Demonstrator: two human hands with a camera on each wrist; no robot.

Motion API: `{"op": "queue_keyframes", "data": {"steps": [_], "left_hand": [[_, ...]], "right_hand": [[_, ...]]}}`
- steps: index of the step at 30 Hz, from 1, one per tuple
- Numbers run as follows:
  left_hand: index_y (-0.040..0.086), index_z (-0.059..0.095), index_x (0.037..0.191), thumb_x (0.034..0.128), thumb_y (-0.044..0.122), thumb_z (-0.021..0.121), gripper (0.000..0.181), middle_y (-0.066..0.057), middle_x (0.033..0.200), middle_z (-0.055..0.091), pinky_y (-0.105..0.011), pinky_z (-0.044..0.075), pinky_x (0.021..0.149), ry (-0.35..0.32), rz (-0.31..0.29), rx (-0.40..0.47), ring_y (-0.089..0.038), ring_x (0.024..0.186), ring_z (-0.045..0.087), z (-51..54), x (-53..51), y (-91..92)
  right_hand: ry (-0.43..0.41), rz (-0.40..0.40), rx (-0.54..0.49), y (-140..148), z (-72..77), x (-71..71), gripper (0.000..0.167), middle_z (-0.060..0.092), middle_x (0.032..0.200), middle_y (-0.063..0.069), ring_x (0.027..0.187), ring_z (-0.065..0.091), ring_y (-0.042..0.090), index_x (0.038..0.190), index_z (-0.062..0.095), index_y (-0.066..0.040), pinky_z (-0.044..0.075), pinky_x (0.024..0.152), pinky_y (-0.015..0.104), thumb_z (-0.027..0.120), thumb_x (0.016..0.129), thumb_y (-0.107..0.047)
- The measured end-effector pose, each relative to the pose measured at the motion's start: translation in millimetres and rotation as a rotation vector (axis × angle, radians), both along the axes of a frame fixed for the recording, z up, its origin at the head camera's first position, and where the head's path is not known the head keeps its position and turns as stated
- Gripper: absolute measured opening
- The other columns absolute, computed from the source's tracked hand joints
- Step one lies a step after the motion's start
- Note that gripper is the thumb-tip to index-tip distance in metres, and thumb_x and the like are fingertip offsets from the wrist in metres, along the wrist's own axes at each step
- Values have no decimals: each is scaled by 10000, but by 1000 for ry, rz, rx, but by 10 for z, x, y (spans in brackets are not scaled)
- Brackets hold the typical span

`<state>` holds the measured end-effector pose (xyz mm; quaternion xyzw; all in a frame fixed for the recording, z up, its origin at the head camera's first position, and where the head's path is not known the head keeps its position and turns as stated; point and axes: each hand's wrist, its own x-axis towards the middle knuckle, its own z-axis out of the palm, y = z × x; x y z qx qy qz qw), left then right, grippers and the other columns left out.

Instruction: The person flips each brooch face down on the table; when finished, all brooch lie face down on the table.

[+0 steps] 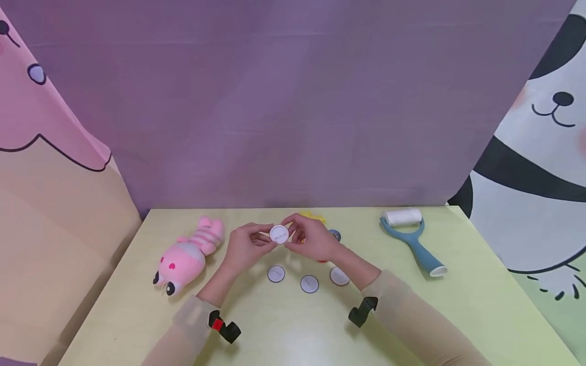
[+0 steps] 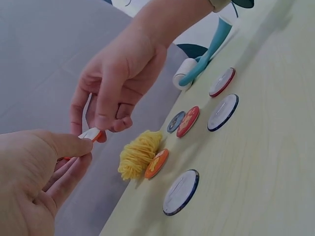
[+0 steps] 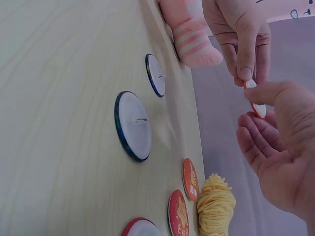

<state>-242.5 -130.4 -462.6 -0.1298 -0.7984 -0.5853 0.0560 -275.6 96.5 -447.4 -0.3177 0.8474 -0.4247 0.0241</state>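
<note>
A small, round, flat badge (image 1: 279, 234) is held up above the worktop (image 1: 284, 330), pinched at its left edge by the left hand (image 1: 244, 249) and at its right by the right hand (image 1: 317, 239). Its white back faces the wearer, with a thin mark across the middle. An orange-red rim shows from the side.
</note>
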Motion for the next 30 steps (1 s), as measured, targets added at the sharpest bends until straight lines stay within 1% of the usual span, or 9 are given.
{"op": "queue_keyframes", "data": {"steps": [4,9,12,15,17,21,24,27,30], "left_hand": [[-43,767,1228,804,-70,877,439,-219,1068,689,-251,653,771,6,-7,-1,-338,923,805,-20,-3,-19],[-61,765,1212,799,-78,876,429,-210,1059,688,-252,652,787,-22,-19,-17,-336,942,800,-29,1,-21],[-75,764,1199,796,-94,869,417,-210,1042,694,-260,654,797,-11,-26,-40,-336,947,797,-29,7,-29],[-87,759,1198,806,-102,858,405,-217,1029,694,-266,655,799,7,-34,-61,-345,947,793,-45,-7,-29],[-88,758,1197,817,-86,857,392,-213,1018,694,-263,655,793,25,-36,-94,-335,931,794,-70,-23,-25],[-78,769,1173,826,-54,864,361,-187,983,705,-267,655,772,50,-28,-155,-298,881,789,-116,-58,-18],[-65,782,1144,826,-35,871,331,-167,957,714,-270,652,761,51,-21,-190,-261,850,780,-151,-78,-18],[-51,792,1120,824,-21,876,309,-148,940,718,-259,647,748,52,-14,-218,-224,828,770,-191,-93,-22],[-49,793,1124,821,-16,875,315,-135,931,717,-240,640,737,66,-12,-237,-197,814,763,-227,-98,-23]], "right_hand": [[16,-7,39,-17,9,-8,429,737,1030,83,784,683,85,1286,674,-76,632,765,287,846,894,-94],[10,-23,68,-37,-24,-14,413,733,1000,37,793,678,77,1265,711,-78,610,743,231,864,883,-114],[9,-19,77,-44,-53,-22,421,737,988,37,788,678,76,1267,723,-71,592,723,206,873,878,-125],[34,-15,92,-46,-75,-30,425,744,989,57,768,681,86,1270,725,-55,585,704,203,876,879,-129],[59,-19,102,-43,-91,-27,418,740,1001,62,762,684,112,1261,731,-53,581,697,207,879,879,-137],[119,-29,119,-58,-122,-15,379,722,1042,89,808,707,225,1222,751,-48,590,721,248,879,878,-141],[138,-41,138,-77,-142,-2,354,714,1052,103,857,707,270,1200,765,-53,578,739,251,877,877,-147],[131,-48,160,-94,-170,0,343,711,1049,99,859,693,247,1195,769,-57,546,736,218,873,881,-146],[129,-58,179,-111,-200,-1,334,709,1033,78,831,674,208,1189,774,-66,527,727,204,874,881,-148]]}}
